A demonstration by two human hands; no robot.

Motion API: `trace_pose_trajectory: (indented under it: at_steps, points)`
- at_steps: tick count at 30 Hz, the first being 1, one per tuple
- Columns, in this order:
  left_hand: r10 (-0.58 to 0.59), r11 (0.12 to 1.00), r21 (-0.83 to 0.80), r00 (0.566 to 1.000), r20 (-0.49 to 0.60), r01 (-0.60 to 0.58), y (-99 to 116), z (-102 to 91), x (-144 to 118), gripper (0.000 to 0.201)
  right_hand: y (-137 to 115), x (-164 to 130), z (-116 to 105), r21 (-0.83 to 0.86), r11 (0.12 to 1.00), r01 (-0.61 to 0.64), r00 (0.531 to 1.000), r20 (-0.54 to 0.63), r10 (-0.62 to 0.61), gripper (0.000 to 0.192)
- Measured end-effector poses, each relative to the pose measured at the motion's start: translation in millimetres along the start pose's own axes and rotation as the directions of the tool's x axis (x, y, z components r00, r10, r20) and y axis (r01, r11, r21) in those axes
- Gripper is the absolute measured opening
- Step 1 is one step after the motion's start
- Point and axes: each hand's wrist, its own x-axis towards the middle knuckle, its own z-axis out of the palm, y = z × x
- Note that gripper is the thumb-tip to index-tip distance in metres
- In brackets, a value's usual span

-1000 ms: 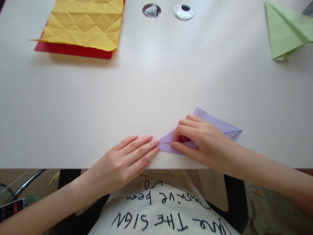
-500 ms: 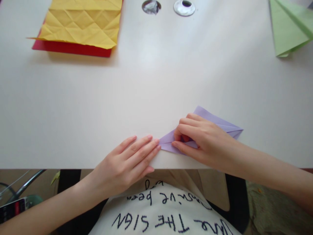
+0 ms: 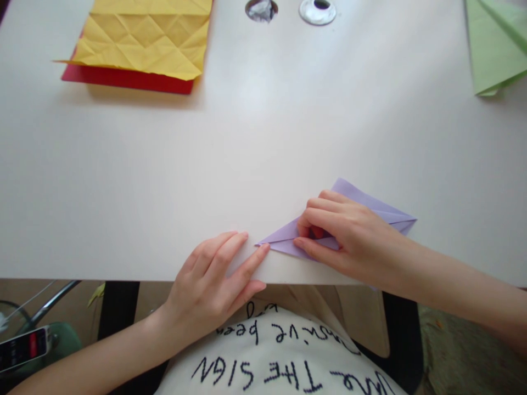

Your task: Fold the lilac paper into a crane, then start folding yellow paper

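Observation:
A folded purple paper [image 3: 284,238] lies flat near the front edge of the white table [image 3: 255,153]. My right hand [image 3: 349,236] presses down on its middle, fingers curled and pinching a fold. My left hand [image 3: 214,280] rests at the table's edge, fingers apart, with one fingertip touching the paper's pointed left tip. Most of the paper's centre is hidden under my right hand; its right point shows beyond the knuckles.
A creased yellow sheet [image 3: 144,35] lies on a red sheet [image 3: 127,79] at the back left. A folded green paper [image 3: 494,46] sits at the back right. Two round cable holes [image 3: 317,11] are at the far edge. A phone [image 3: 24,345] lies below the table, left.
My left hand has drawn back toward the table edge and its fingers have spread, leaving one fingertip on the paper's tip. The tip now reaches further left. My right hand stays put.

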Motion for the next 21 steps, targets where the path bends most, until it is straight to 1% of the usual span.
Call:
trace_pose_trajectory:
  at_steps: [4,8,11,15,18,20,21]
  points:
    - [0.017,1.000,-0.008,1.000,-0.011,-0.017,-3.0,-4.1,1.4,0.034,0.0,-0.1,-0.1,-0.003,1.000,0.003,1.000,-0.001,-0.003,0.016]
    - [0.003,1.000,0.002,1.000,-0.022,-0.003,-3.4,-6.3,1.3,0.031,0.2,-0.4,0.0,-0.008,1.000,0.004,1.000,-0.008,-0.004,0.016]
    - [-0.006,1.000,-0.022,1.000,-0.030,0.006,-3.5,-5.9,0.1,0.030,0.0,-0.1,-0.1,-0.006,1.000,0.002,1.000,-0.002,-0.002,0.016]
    - [-0.019,0.997,-0.074,0.999,-0.044,0.016,-4.7,-4.8,-1.5,0.031,0.3,0.4,0.1,-0.003,1.000,0.007,1.000,-0.001,-0.007,0.016]
    - [-0.036,0.992,-0.124,0.995,-0.096,0.024,-3.9,-4.0,0.3,0.031,1.1,0.3,1.4,-0.003,1.000,0.017,1.000,-0.024,-0.017,0.016]
    - [-0.021,0.992,-0.125,0.994,-0.109,0.007,-1.5,-3.5,3.8,0.035,1.6,0.2,2.5,-0.004,1.000,0.022,0.999,-0.035,-0.022,0.016]
    - [0.004,0.994,-0.113,0.995,-0.096,-0.014,0.1,-3.2,6.1,0.037,1.6,0.2,3.0,-0.004,1.000,0.024,0.999,-0.037,-0.024,0.016]
